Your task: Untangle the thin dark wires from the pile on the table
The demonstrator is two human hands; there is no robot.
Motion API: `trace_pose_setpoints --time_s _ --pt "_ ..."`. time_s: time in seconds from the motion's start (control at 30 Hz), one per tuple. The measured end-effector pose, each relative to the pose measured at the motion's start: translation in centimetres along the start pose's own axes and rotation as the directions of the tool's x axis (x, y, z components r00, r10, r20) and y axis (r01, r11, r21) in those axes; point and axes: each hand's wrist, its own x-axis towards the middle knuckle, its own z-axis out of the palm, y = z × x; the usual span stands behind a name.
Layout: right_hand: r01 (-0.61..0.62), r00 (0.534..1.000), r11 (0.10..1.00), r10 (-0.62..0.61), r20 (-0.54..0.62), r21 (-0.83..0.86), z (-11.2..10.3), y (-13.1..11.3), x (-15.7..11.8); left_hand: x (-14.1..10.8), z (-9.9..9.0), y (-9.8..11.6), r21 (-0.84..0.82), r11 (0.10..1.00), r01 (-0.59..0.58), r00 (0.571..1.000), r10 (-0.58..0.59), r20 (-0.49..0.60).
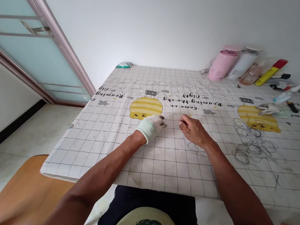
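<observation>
My left hand, in a white glove, is closed in a pinch above the table, beside a printed yellow balloon. My right hand is bare, with its fingers pressed together a short way to the right. A thin wire shows faintly in the gap between the hands, at the right fingertips. What the left fingers grip is too fine to make out. Under my right wrist lies a loose loop of thin wire. A larger tangle of wire spreads to the right of my right forearm.
A checked cloth covers the table. Bent wire shapes lie in a row towards the back. At the back right stand a pink device, a white one and a yellow-red box. A glove lies right.
</observation>
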Motion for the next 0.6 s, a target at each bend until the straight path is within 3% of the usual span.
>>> trace_pose_setpoints --time_s 0.2,0.27,0.37,0.47,0.53,0.6 --pt "-0.020 1.000 1.000 0.020 0.003 -0.004 0.0 0.3 0.0 -0.5 -0.2 0.3 0.002 0.996 -0.090 0.996 0.090 -0.006" --pt "-0.034 0.999 0.999 0.034 0.005 0.006 -0.1 0.5 0.0 -0.9 -0.4 0.3 -0.004 0.995 -0.103 0.993 0.103 -0.054" --pt "-0.058 0.998 0.998 0.058 0.002 0.038 -0.5 0.8 0.1 -1.3 -0.9 0.1 -0.055 0.996 -0.064 0.972 0.049 -0.231" --pt "-0.106 0.994 0.988 0.106 0.003 0.112 -1.1 1.3 0.3 -1.3 -1.5 -0.4 -0.131 0.991 -0.021 0.920 -0.033 -0.392" --pt "-0.158 0.987 0.974 0.160 0.005 0.160 -1.8 1.9 0.8 -1.1 -1.7 -0.7 -0.188 0.982 0.016 0.905 -0.094 -0.414" --pt "-0.208 0.978 0.962 0.209 0.011 0.177 -2.8 2.8 1.3 -0.8 -1.5 -1.0 -0.224 0.973 0.053 0.917 -0.136 -0.375"
